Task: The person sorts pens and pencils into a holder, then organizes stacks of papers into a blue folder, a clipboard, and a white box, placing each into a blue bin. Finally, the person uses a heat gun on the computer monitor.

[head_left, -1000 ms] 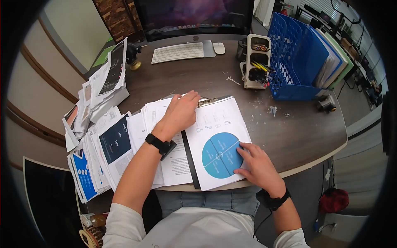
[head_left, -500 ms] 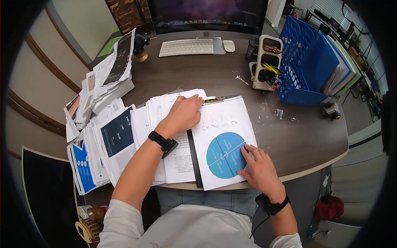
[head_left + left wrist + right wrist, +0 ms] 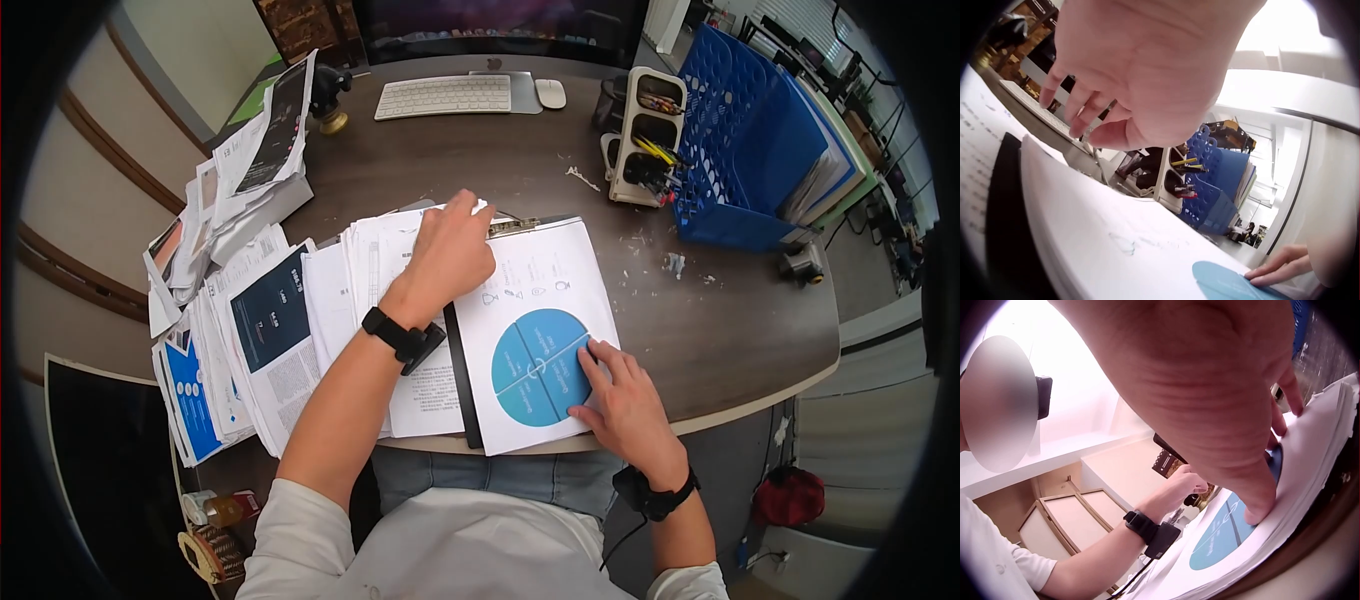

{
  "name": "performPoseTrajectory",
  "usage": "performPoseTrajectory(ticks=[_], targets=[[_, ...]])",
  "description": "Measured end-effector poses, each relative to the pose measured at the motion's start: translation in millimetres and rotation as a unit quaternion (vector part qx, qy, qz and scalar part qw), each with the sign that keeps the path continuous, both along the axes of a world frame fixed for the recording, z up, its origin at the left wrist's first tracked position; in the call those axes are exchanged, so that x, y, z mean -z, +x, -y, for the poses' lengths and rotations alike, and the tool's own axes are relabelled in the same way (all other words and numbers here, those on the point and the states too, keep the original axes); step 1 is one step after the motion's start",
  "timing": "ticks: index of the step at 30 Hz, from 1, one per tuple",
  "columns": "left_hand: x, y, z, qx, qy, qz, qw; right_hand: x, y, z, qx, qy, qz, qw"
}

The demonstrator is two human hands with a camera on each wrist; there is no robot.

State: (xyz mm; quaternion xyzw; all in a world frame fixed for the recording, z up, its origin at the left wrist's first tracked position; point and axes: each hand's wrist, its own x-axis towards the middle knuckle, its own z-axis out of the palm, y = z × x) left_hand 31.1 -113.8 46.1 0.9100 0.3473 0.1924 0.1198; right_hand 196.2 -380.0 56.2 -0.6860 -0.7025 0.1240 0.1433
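A black clipboard (image 3: 462,385) lies at the front edge of the desk, with a thick stack of white sheets (image 3: 575,270) on it. The top sheet carries a blue circle chart (image 3: 525,370) and small line icons. At the clipboard's far edge is a metal clip (image 3: 515,227). My left hand (image 3: 450,250) is over the far left corner of the stack, beside the clip. In the left wrist view its fingers (image 3: 1088,115) hang loosely bent above the paper. My right hand (image 3: 630,405) rests on the chart's right side, thumb and fingertips touching the sheet.
Loose papers (image 3: 270,310) and a taller paper pile (image 3: 250,200) cover the desk's left. A keyboard (image 3: 443,97), mouse (image 3: 550,93) and monitor (image 3: 500,30) stand at the back. Rightward are a pen holder (image 3: 645,135), a blue file rack (image 3: 730,215) and paper scraps (image 3: 674,263).
My left hand has shifted slightly away from the clip toward the far left, with its knuckles raised more. My right hand stays on the chart. The head view has tilted a little.
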Motion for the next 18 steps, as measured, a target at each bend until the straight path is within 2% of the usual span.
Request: performPoseTrajectory(ticks=[4, 6, 13, 15, 18], targets=[[-5.2, 0.0, -5.2, 0.015, 0.031, -0.004, 0.999, -1.7, -0.6, -0.4, 0.008, -0.007, -0.005, 1.0], [-17.8, -1.7, 2.0, 0.005, -0.068, -0.068, 0.995, -1.4, -1.1, -0.9, 0.013, -0.014, -0.008, 1.0], [5.5, -8.3, 4.9, -0.006, -0.099, -0.086, 0.991, -3.1, -1.6, -1.2, 0.007, -0.017, 0.001, 1.0], [14.8, -10.3, 7.5, 0.011, -0.025, -0.101, 0.995, -3.4, -1.8, -4.0, 0.0, -0.014, 0.004, 1.0], [22.2, -5.5, 12.5, -0.001, 0.011, -0.114, 0.993, -1.2, -1.3, -3.9, 0.002, -0.022, 0.004, 1.0]])
